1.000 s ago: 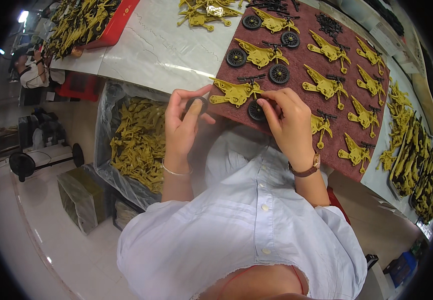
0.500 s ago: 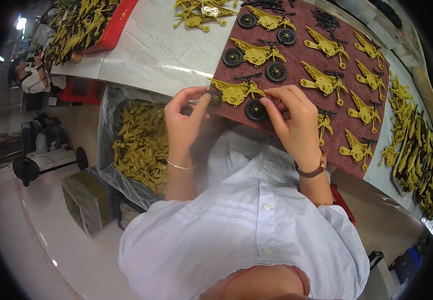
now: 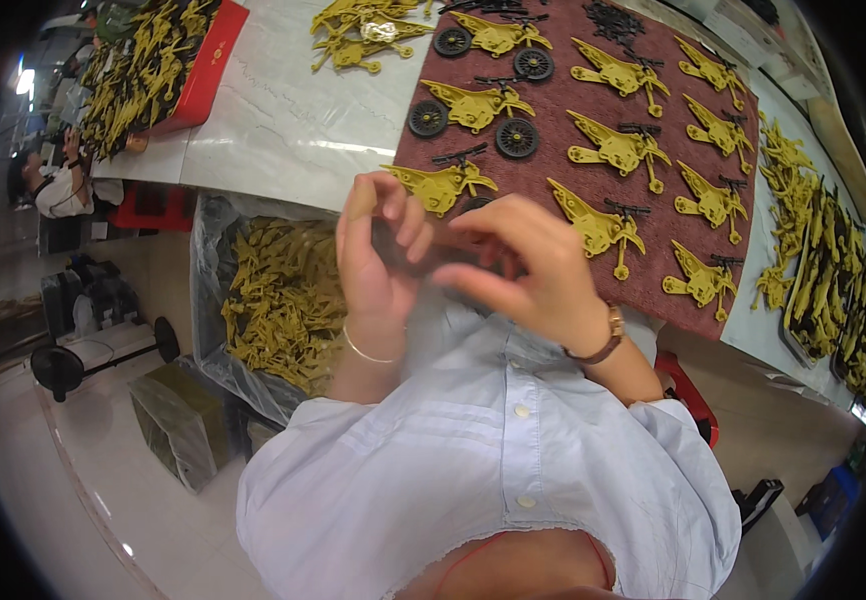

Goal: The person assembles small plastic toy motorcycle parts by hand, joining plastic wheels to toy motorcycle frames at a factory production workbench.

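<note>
Yellow toy motorcycle frame, nearest unit, at the near edge of the maroon mat, just beyond both raised hands.

Left hand: fingers upright and curled toward the palm, thumb meeting fingertips; whatever is pinched there is hidden, so its grip cannot be told. Right hand: fingers bent inward toward the left hand, tips blurred; possibly a small dark part between the two hands, too smeared to confirm. A black wheel under that frame is mostly covered by the right fingers. Further frames with black wheels lie in rows across the mat. Clear bag of loose yellow parts sits below the table edge, left of the hands. Trays of yellow pieces at right are bent by the lens rim and partly cut off.
</note>
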Demonstrator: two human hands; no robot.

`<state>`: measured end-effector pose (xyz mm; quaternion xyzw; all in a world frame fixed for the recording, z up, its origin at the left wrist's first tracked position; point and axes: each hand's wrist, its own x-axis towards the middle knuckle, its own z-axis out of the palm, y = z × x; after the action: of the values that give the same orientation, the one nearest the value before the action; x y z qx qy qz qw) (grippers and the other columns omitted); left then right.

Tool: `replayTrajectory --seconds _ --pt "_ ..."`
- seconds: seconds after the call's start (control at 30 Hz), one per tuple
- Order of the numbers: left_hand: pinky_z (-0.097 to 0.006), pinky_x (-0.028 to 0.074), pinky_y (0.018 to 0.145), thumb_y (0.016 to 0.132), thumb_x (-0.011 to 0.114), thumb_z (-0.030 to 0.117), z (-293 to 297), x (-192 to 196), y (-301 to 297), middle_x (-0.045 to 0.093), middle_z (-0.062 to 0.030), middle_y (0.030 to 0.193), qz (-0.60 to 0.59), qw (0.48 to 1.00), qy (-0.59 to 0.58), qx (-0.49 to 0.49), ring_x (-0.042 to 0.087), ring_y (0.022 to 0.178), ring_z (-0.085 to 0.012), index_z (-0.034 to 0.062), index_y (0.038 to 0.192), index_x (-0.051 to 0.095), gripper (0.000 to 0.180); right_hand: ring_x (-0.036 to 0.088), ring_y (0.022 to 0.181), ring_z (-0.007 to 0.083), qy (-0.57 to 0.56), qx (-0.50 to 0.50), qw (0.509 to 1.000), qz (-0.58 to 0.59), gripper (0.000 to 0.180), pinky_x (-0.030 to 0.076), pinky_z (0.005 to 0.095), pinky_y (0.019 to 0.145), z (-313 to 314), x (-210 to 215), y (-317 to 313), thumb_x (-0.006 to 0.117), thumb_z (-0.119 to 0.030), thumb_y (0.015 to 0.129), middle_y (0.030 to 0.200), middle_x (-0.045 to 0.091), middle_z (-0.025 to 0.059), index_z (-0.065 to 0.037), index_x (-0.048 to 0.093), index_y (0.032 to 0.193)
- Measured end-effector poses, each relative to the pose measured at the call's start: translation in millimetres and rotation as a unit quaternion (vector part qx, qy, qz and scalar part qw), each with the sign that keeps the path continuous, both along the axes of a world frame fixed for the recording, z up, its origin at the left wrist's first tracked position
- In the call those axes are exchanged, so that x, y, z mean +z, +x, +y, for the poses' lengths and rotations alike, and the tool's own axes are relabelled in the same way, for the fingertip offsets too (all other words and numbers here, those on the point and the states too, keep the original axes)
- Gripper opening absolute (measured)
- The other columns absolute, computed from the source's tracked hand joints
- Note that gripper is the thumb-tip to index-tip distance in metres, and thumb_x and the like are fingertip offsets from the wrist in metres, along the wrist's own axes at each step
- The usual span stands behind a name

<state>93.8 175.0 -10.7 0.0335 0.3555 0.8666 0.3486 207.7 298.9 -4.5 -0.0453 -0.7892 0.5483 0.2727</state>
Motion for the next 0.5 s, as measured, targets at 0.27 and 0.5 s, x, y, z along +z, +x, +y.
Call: replayTrajectory --seconds 0.27,0.5 --pt "-0.026 0.034 0.061 0.102 0.033 0.037 39 7 34 0.031 -0.0007 0.07 -0.072 0.995 0.061 0.011 0.034 0.067 -0.0152 0.013 0.07 0.032 0.041 0.061 0.072 0.0267 0.052 -0.072 0.996 0.032 0.025 0.05 0.0328 0.06 5 -7 15 0.068 -0.005 0.078 0.086 0.061 0.0101 -0.004 0.06 0.102" --pt "-0.03 0.03 0.059 0.1 0.043 0.024 44 4 43 0.035 -0.0051 0.061 0.532 0.814 -0.234 0.0 0.034 0.056 -0.0211 0.0055 0.065 0.038 0.039 0.06 0.066 0.0199 0.052 -0.209 0.971 -0.105 0.013 0.047 0.0281 0.056 50 15 88 0.065 0.0 0.08 0.079 0.062 0.0104 0.0 0.067 0.093"
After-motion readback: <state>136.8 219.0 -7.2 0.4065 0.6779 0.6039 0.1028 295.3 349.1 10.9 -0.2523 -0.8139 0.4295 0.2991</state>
